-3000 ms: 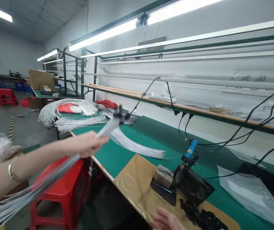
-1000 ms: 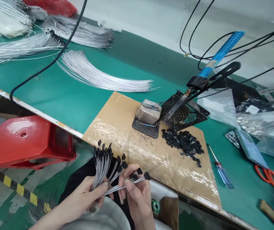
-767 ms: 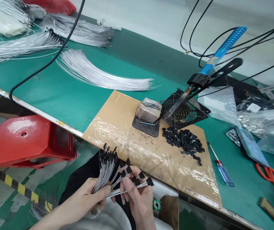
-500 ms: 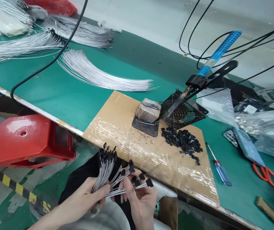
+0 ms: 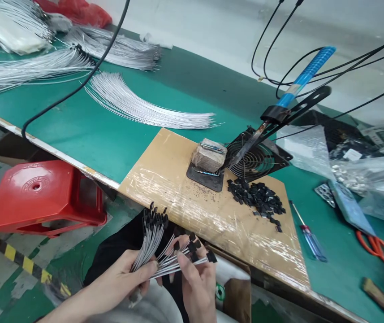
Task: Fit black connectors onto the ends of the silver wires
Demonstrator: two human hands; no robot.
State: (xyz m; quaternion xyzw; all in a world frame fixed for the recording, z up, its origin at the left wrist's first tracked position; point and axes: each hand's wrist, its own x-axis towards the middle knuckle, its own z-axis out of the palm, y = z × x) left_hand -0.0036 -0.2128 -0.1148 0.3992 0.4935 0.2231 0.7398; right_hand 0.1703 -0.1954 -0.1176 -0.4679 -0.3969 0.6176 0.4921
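A bundle of thin grey wires (image 5: 151, 242) with black connectors on their ends is gripped in my left hand (image 5: 129, 278), just off the table's front edge. Several wires fan out from that bundle to the right. My right hand (image 5: 196, 280) has its thumb and fingers closed on these separated wires, near their black connectors (image 5: 193, 246). On the brown board (image 5: 165, 179) beyond my hands lies a pile of loose black connectors (image 5: 255, 197). The lower ends of the held bundle are mostly hidden.
A blue-handled soldering iron (image 5: 289, 94) slants over a round fan guard (image 5: 250, 159), beside a small block (image 5: 208, 154). More wire bundles (image 5: 144, 105) lie on the green table (image 5: 185, 85). To the right are a screwdriver (image 5: 309, 233) and orange-handled scissors (image 5: 378, 249). A red stool (image 5: 33, 193) stands left.
My right thumb has shifted slightly among the fanned wires, and their connectors sit closer together. Both hands keep hold. The whole view has moved a little.
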